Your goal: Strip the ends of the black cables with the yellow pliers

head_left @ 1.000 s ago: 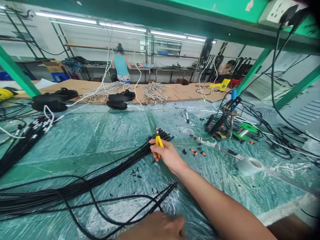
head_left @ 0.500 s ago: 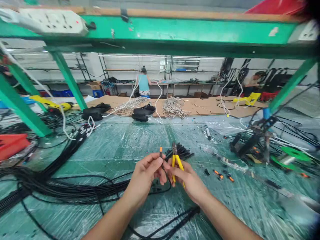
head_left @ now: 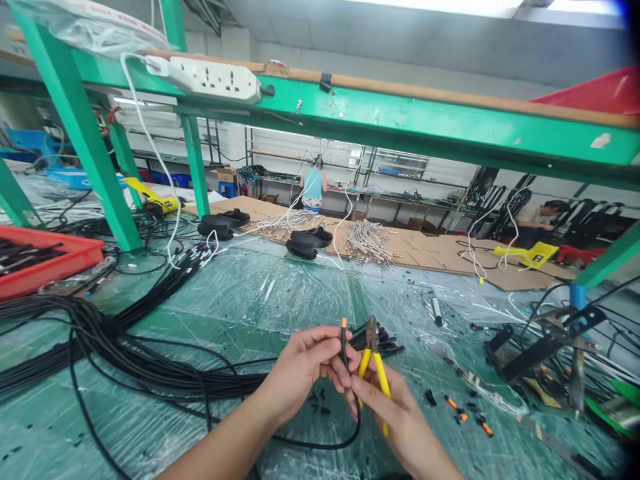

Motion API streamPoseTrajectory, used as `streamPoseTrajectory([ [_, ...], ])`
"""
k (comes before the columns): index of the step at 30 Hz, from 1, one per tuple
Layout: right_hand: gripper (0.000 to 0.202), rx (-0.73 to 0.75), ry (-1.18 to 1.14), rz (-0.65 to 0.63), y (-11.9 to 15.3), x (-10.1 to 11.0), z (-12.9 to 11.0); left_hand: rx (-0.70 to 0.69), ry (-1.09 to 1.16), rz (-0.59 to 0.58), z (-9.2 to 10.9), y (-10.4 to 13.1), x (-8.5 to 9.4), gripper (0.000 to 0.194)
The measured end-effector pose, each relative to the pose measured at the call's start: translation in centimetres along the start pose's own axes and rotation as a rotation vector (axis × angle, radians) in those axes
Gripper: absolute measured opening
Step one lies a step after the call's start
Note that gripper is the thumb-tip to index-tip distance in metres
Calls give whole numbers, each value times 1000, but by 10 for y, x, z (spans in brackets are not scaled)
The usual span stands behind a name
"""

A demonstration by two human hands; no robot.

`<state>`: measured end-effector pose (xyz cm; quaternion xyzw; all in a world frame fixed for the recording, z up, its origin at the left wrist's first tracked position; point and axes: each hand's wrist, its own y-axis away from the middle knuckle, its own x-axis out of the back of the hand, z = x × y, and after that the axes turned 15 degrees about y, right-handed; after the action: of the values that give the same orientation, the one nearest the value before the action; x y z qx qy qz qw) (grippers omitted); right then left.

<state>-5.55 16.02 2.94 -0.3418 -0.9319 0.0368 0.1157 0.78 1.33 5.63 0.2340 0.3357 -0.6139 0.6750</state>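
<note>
Between its fingertips my left hand (head_left: 313, 357) pinches a black cable (head_left: 343, 343) whose upright end carries an orange tip. My right hand (head_left: 387, 397) is closed around yellow-handled cutting pliers (head_left: 373, 353), their jaws pointing up beside the cable end. Fingers of my right hand come close to the cable just below the pinch; whether they touch it I cannot tell. The cable curves down from my hands and runs off left. Behind the pliers lies a small pile of short black tubes (head_left: 390, 343), partly hidden.
A thick bundle of black cables (head_left: 100, 333) covers the left side, with a red bin (head_left: 75, 263) behind. Orange-and-black pieces (head_left: 457, 408) lie at the right, near a black metal device (head_left: 540, 347). A green beam (head_left: 425, 120) crosses overhead. A person (head_left: 313, 183) sits in the background.
The view has tilted and swung left, so the red bin shows more fully. Both hands keep their hold on the cable and the pliers, staying close together.
</note>
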Motion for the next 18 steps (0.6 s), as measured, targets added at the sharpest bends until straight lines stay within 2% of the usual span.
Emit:
streamPoseTrajectory([
  [7, 27, 15, 123, 43, -1, -1, -1, 5, -35, -40, 4, 0, 0, 24],
  [14, 21, 31, 261, 77, 2, -4, -1, -82, -152, 115, -2, -3, 2, 24],
  [18, 24, 40, 245, 28, 3, -6, 2, -51, -134, 104, 0, -3, 0, 29],
])
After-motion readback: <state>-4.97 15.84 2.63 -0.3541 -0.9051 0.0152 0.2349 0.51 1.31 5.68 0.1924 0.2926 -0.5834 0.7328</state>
